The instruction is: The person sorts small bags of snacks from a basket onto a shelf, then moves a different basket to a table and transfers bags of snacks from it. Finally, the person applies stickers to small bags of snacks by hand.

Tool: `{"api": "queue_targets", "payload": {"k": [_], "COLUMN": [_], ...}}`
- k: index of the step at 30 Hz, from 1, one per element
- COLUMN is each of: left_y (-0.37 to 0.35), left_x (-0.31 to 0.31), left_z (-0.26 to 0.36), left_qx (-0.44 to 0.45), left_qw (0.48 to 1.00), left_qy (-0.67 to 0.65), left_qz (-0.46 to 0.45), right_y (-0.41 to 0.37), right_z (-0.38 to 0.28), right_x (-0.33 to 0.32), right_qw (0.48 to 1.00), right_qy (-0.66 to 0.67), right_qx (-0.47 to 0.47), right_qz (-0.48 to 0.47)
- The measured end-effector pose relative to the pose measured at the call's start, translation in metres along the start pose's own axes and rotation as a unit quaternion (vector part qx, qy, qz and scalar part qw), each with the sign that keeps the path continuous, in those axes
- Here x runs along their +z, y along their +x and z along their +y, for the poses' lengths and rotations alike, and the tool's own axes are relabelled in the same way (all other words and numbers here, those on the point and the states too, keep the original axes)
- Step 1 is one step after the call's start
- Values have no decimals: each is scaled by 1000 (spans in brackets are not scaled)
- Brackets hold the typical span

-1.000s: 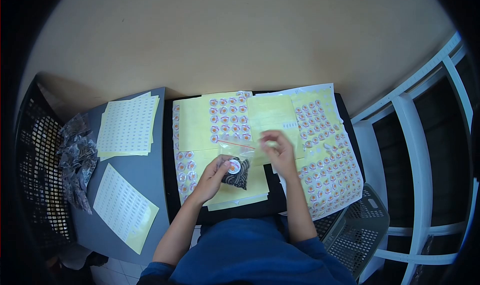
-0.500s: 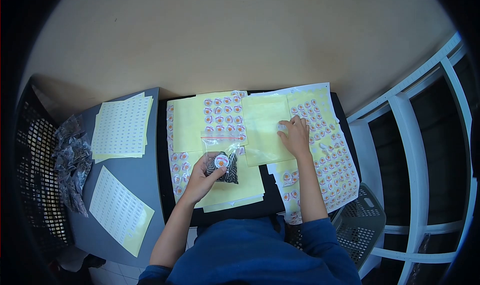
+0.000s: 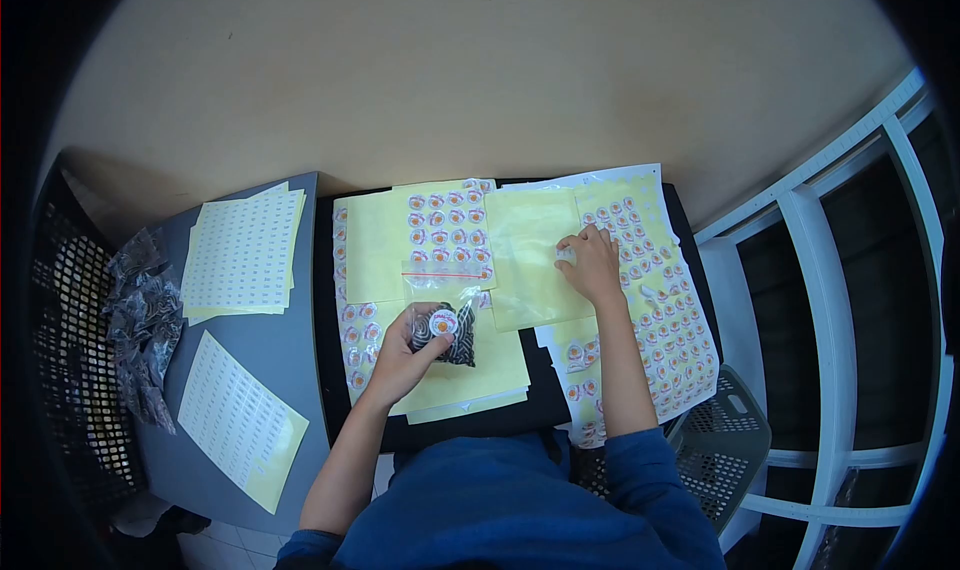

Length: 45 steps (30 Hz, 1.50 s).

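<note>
My left hand (image 3: 404, 358) is closed around a clear zip bag (image 3: 440, 282) with a red seal line, the thumb pressing its front. Dark rings or bands fill the bag's lower part, and a round white sticker (image 3: 443, 323) with an orange centre lies on its face. Over on the right, my right hand (image 3: 597, 268) has its thumb and fingers pinched at a pale round sticker (image 3: 566, 256) near the edge of a yellow backing sheet (image 3: 530, 300). Beneath my right forearm is a sticker sheet (image 3: 670, 345) carrying many similar round labels.
More sticker sheets (image 3: 447, 220) cover the black table's left part. On a grey table at left lie sheets of small printed labels (image 3: 245, 255) and a heap of filled bags (image 3: 145, 320) beside a black crate (image 3: 90, 370). A grey-green basket (image 3: 722, 450) stands low at right, near white metal bars (image 3: 830, 370).
My right hand has barely shifted, its fingers lifting slightly at the pale sticker. The yellow sheet beside it looks shinier now. My left hand and the bag have stayed in place.
</note>
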<state>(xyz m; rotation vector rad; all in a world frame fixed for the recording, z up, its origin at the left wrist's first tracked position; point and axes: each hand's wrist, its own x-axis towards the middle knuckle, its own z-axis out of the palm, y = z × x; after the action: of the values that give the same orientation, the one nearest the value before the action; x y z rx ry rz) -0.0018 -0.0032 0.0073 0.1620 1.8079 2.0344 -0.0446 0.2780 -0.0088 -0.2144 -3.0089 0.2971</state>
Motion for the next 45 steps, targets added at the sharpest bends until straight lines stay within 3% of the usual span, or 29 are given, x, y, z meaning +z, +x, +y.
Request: {"api": "queue_targets", "payload": {"k": [9,16,18,21,23,27,29,30,32,33,35,45], "left_y": [0,3,3,-1,-2,-6,-5,-4,-6,-6,-2,-1], "left_x": [-1,-2,-1,0,0,-1,-1,-1,-1,-1,-1,-3], "left_z": [2,-4,0,10,11,0,-6,-9,-12,-12,-10,-14], "left_qx": [-4,33,7,-21,-23,19,30,40,34,31,13,-4], "left_qw": [1000,999,1000,1000,1000,998,996,994,988,988,981,973], "left_qy": [18,-17,-27,-20,-6,13,11,26,39,39,54,83], "left_qz": [-1,-5,-1,-9,-18,-61,-79,-102,-147,-148,-188,-216], "right_y": [3,-2,-1,3,7,-1,-5,-8,-16,-21,-23,-35], "right_z": [0,1,2,9,20,16,5,-7,-39,-54,-78,-99], "right_x": [0,5,5,7,15,-3,-14,-26,-53,-58,-62,-52], "right_qw": [999,999,998,995,972,956,942,942,908,908,893,912], "right_qy": [7,38,43,96,226,278,327,327,358,359,264,146], "right_qx": [29,-14,-30,-15,51,43,-76,-76,-196,-193,-336,-350], "right_qz": [-18,27,43,16,-34,-79,0,-1,-91,-92,-140,-153]}}
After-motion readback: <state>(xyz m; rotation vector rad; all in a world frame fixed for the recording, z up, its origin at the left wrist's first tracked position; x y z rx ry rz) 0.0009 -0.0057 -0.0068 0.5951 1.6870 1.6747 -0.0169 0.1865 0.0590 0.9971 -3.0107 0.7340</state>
